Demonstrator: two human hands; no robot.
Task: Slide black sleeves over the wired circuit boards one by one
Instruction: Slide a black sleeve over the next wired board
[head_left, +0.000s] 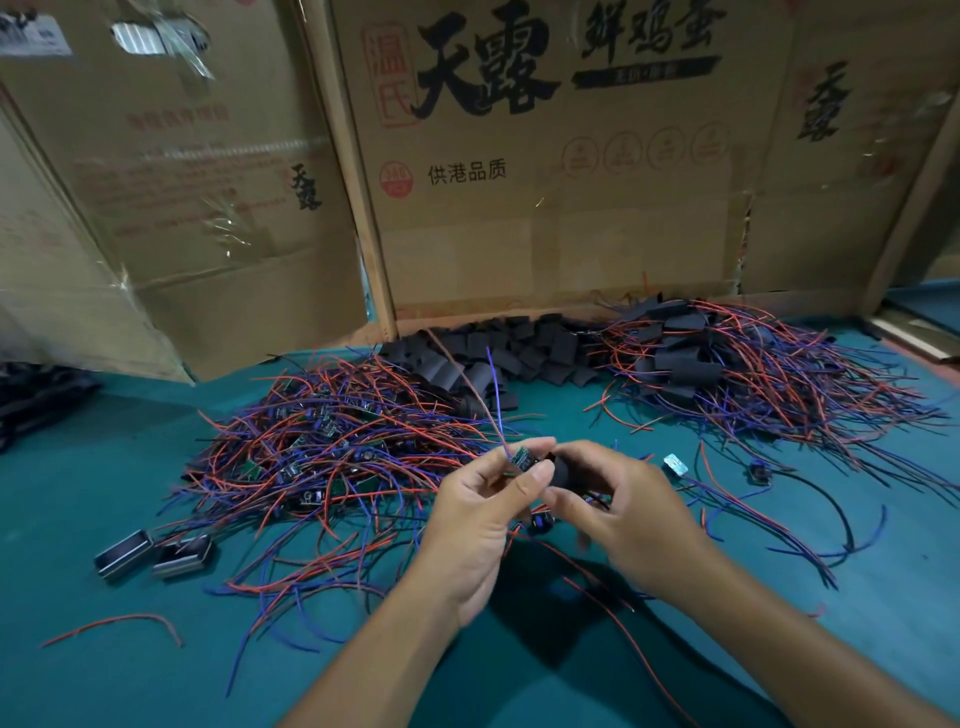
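Left hand (475, 512): pinching circuit board (521, 459), frame centre.
Right hand (631, 512): curled round black sleeve (565, 470), touching board.

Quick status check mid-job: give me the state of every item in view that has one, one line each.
Left hand: pinching a circuit board.
Circuit board: bare, wires pointing up.
Right hand: gripping a black sleeve.
Black sleeve: at the board, not yet over it.
Unsleeved pile: boards bare.
Spare sleeves: empty, heaped.
Right pile: sleeved.

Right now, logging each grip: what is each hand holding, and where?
Left hand pinches the circuit board by its edges; right hand grips the black sleeve around its body.
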